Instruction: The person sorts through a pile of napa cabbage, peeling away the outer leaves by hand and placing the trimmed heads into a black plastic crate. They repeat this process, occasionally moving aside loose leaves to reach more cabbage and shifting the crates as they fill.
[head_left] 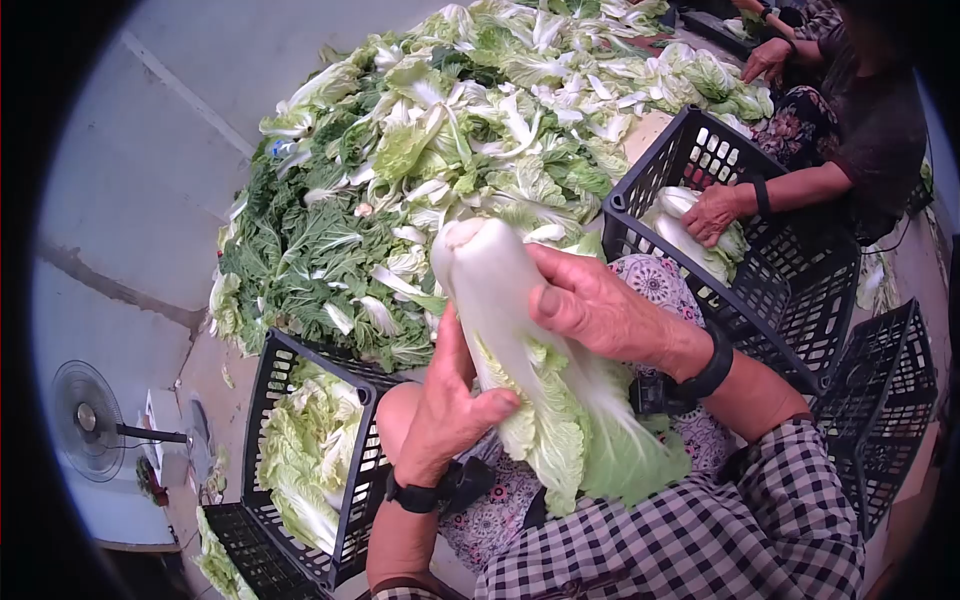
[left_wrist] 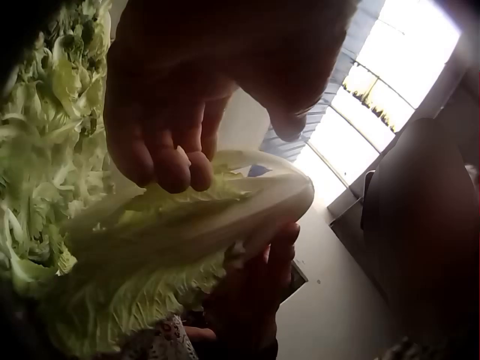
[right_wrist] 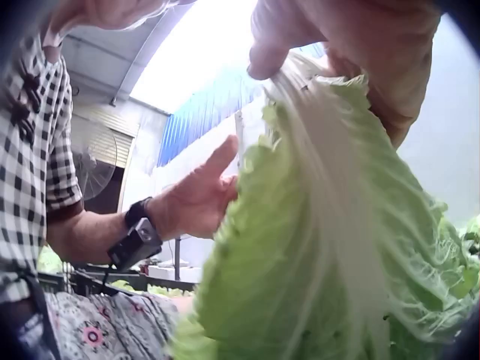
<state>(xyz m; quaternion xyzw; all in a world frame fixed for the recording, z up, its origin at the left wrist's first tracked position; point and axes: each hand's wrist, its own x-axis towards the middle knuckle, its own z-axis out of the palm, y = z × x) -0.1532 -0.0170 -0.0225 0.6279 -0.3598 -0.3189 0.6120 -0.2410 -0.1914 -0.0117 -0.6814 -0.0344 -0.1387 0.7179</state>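
A napa cabbage (head_left: 492,275), pale stem end up and leaf tips hanging, is held over the person's lap. My right hand (head_left: 600,310) grips it, thumb lying across the white stalks and fingers round the far side. On the other side, my left hand (head_left: 440,395) supports it with fingers against the leaves. In the right wrist view, the left thumb stands up, away from the cabbage (right_wrist: 330,195). The left wrist view shows the left fingers (left_wrist: 169,169) at the leaves, darkly lit.
A heap of loose leaves (head_left: 420,150) lies ahead. One black crate (head_left: 350,470) with leaves stands at left, another black crate (head_left: 690,135) at right. There another person's hand (head_left: 712,215) touches cabbages. A fan (head_left: 88,415) stands far left; stacked crates (head_left: 885,410) are far right.
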